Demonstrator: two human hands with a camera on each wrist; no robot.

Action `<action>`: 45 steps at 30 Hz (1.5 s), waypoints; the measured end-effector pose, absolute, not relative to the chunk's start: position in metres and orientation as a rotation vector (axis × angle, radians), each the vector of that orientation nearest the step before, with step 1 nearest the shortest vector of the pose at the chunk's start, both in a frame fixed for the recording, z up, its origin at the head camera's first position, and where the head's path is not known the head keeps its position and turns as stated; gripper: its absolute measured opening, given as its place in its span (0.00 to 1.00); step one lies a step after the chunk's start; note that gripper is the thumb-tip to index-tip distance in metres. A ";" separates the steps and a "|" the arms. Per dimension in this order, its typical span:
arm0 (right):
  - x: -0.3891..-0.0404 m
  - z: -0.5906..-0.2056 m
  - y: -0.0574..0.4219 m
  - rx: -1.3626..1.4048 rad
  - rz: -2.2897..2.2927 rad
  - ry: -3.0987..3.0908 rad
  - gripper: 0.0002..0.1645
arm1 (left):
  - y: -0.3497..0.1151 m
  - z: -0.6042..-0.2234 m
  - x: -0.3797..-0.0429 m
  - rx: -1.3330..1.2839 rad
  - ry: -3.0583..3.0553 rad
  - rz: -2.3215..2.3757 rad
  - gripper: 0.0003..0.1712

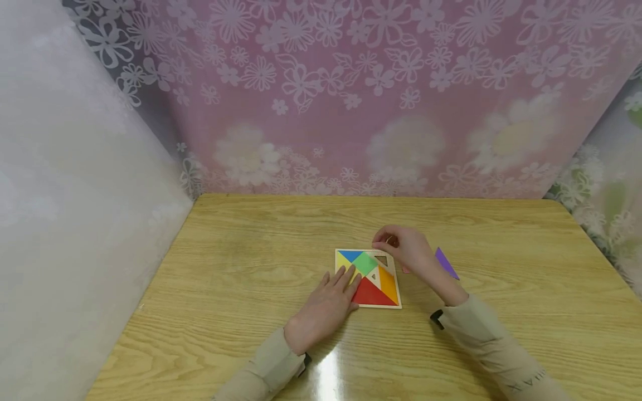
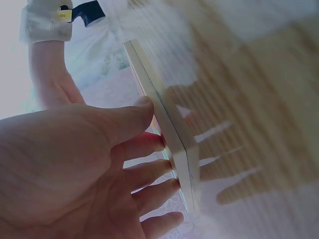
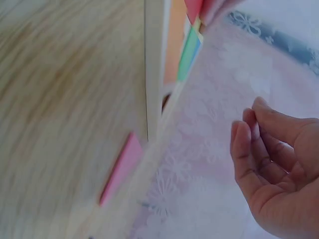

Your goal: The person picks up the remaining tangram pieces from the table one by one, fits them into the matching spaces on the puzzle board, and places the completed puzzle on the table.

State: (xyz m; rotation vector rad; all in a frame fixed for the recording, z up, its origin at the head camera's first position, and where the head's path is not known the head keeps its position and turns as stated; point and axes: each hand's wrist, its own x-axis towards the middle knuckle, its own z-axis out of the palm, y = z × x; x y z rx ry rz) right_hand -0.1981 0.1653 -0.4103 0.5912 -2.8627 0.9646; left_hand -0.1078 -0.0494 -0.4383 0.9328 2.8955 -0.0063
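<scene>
A square wooden tangram board point(image 1: 368, 306) lies on the table with red point(image 1: 373, 293), orange point(image 1: 388, 285), green point(image 1: 365, 263), blue point(image 1: 351, 255) and yellow pieces. Two bare recesses show, a triangular cutout point(image 1: 382, 260) at its far right corner and a pale one with a small hole beside the orange piece. My left hand point(image 1: 326, 308) rests its straight fingers on the board's left part, thumb point(image 2: 134, 117) at the near edge. Over the far right corner, my right hand point(image 1: 408, 248) has curled fingers and thumb close to the forefinger point(image 3: 241, 144); nothing shows between them.
A pink triangle point(image 3: 121, 167) lies on the table just right of the board, mostly covered by my right hand in the head view. Farther right is a purple triangle point(image 1: 446, 264). Flowered cloth point(image 1: 311, 139) hangs behind the wooden table point(image 1: 241, 267).
</scene>
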 end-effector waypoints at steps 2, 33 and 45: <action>-0.197 -0.408 0.172 0.561 0.951 -2.820 0.03 | -0.049 -0.439 -0.108 0.929 2.896 -0.002 0.32; -0.196 -0.424 0.215 0.581 0.611 -3.203 0.15 | -0.050 -0.440 -0.107 0.948 2.914 -0.009 0.32; -0.197 -0.424 0.213 0.546 0.641 -3.273 0.16 | -0.051 -0.439 -0.107 0.944 2.901 0.009 0.33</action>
